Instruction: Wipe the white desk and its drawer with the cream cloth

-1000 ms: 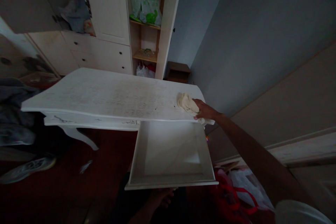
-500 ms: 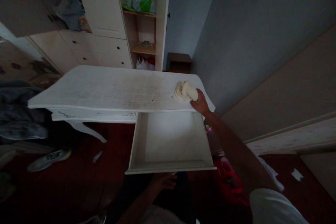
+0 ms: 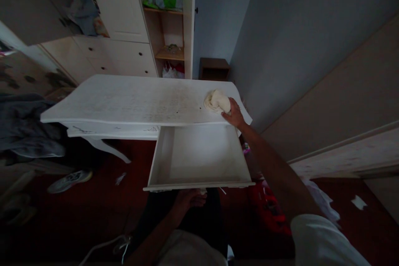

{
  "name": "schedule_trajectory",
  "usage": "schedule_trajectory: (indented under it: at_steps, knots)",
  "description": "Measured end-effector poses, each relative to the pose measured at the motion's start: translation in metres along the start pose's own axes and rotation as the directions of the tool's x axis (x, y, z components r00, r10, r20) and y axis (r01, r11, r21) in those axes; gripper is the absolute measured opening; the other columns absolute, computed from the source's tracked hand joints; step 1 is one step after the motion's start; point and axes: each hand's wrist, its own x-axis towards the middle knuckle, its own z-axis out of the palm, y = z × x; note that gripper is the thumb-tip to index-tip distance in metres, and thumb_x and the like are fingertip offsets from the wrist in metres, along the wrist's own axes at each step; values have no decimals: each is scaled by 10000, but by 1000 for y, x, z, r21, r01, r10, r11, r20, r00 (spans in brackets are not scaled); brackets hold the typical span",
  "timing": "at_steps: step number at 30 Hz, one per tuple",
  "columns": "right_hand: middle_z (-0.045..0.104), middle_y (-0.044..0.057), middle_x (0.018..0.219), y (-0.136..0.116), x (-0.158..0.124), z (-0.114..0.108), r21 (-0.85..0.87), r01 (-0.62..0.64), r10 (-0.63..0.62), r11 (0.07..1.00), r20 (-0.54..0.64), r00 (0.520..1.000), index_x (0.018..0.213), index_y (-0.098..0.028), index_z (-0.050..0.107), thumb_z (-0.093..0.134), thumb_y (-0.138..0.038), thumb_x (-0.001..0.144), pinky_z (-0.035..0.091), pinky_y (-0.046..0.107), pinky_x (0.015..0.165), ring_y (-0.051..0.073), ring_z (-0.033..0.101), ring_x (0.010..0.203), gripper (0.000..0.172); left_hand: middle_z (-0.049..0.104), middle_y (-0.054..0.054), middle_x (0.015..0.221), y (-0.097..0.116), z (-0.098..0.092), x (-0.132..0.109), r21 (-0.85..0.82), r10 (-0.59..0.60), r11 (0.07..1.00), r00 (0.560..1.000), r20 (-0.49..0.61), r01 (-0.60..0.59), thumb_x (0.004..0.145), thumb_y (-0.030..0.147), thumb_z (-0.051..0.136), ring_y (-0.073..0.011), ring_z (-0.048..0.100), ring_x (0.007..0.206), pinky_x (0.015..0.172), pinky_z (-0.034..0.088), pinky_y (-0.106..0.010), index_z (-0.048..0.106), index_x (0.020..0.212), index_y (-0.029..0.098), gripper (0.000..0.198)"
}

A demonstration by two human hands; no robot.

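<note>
Shifted cloth (image 3: 217, 102) in from near edge of desk (image 3: 124, 97), gripping w/ R hand (image 3: 234, 114); now working top. Can't tell grip of L hand (image 3: 186, 203) nr drawer (image 3: 202, 153).

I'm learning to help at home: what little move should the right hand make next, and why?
Maybe slide the cloth left: the right hand has it near the right end of the desk, while dark smudges show around the middle.
</note>
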Motion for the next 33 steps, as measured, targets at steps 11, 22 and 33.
schedule_trajectory:
  at_steps: [11,22,33]
  knots:
    - [293,169,1587,0,-1,-2,42,15,-15,999,5,1000,1546,-165,213,616,-352,815,226,546,1219,318,239,1493,856,766,-191,862,45,13,10,-45,69,997,998,3,-69,650,520,844,-242,726,709,702,570,-344,736,840,67,503]
    - [296,169,1584,-1,-2,-4,69,26,-26,997,-4,1000,1540,-165,214,609,-370,814,220,540,1223,319,243,1488,852,764,-179,872,90,31,56,-157,119,980,992,-37,-124,865,269,689,-229,727,738,765,569,-349,722,853,66,206]
    - [302,150,1583,-9,-7,-4,49,7,-6,999,-29,1000,1548,-197,188,590,-351,834,250,550,1214,312,255,1485,834,739,-105,814,125,44,102,-375,95,911,971,-218,-173,893,235,669,-170,713,784,855,560,-316,655,858,122,120]
